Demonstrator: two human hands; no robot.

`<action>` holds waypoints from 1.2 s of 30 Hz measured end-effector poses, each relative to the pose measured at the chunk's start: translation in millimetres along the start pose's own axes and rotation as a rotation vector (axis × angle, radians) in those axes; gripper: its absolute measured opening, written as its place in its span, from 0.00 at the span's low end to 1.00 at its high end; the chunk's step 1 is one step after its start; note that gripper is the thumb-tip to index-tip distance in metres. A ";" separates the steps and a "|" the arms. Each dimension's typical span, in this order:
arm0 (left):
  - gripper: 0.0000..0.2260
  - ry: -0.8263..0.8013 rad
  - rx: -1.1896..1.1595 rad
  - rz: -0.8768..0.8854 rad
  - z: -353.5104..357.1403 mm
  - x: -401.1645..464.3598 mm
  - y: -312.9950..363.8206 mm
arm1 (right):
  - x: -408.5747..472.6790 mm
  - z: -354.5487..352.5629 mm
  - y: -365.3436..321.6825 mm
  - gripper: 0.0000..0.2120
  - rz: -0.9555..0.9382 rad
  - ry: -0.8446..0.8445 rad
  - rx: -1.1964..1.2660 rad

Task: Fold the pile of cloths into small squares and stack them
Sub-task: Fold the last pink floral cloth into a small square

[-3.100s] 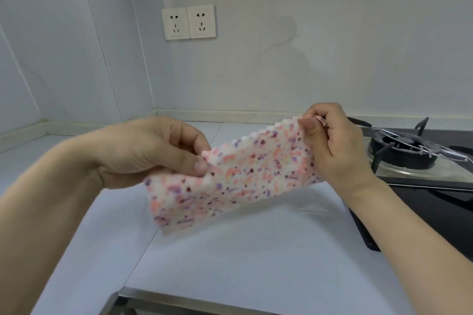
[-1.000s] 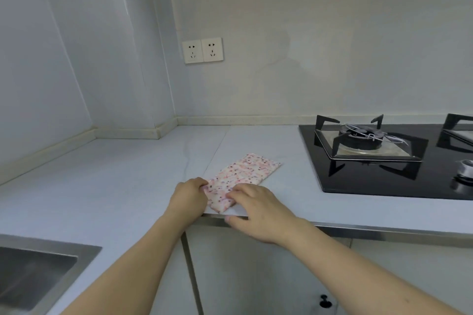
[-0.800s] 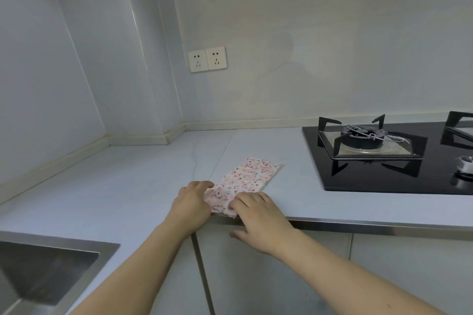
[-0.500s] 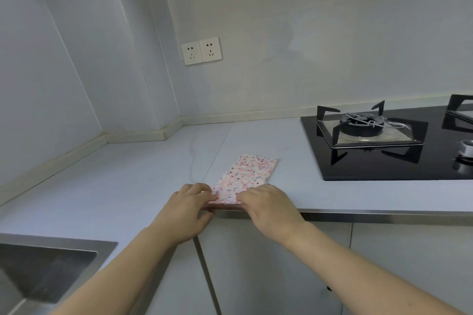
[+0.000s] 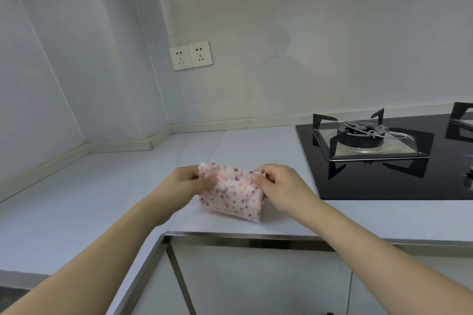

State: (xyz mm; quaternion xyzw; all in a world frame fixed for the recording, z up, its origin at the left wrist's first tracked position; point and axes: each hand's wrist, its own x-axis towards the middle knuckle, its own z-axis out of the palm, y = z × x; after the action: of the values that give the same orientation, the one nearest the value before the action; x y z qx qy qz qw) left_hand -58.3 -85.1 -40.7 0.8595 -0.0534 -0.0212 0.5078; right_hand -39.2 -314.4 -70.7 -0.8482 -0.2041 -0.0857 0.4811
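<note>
A white cloth with pink and purple speckles [image 5: 234,194] is doubled over into a short block near the front of the pale countertop [image 5: 107,199]. My left hand [image 5: 186,183] pinches its upper left corner. My right hand [image 5: 279,184] pinches its upper right corner. Both hands hold the top edge raised, and the folded lower edge hangs down toward the counter. No other cloths show in this view.
A black glass gas hob [image 5: 384,161] with metal pan supports lies to the right. The counter's steel front edge [image 5: 243,236] runs just below the cloth, with cabinet doors beneath. Two wall sockets [image 5: 190,55] sit on the back wall.
The long cloth lay flat on the counter with both hands at its near end. Now it is doubled to about half that length, its top edge lifted by both hands.
</note>
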 end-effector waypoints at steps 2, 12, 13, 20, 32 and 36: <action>0.07 0.068 -0.017 -0.048 13.1 23.7 3.6 | 20.6 -3.6 13.7 0.12 0.050 -0.021 -0.129; 0.15 0.202 0.475 -0.227 44.4 96.0 -26.1 | 62.8 14.8 67.6 0.14 0.126 -0.029 -0.589; 0.13 0.174 0.350 -0.272 39.8 95.5 -24.3 | 63.2 14.8 68.4 0.15 0.125 -0.033 -0.594; 0.16 -0.021 0.123 -0.387 11.7 78.3 -22.9 | 62.5 12.4 68.7 0.16 0.094 -0.069 -0.638; 0.13 0.272 0.182 -0.418 37.0 66.7 -13.7 | 59.6 8.5 67.6 0.13 0.033 -0.099 -0.465; 0.05 0.486 0.724 -0.096 59.0 54.6 -17.6 | 60.2 9.5 68.0 0.14 0.066 -0.088 -0.497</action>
State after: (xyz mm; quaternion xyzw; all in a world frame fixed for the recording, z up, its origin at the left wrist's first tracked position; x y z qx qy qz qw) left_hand -8.2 -134.3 -83.6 0.9636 0.1037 0.1783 0.1703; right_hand 43.8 -321.3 -108.2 -0.9496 -0.1696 -0.0803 0.2510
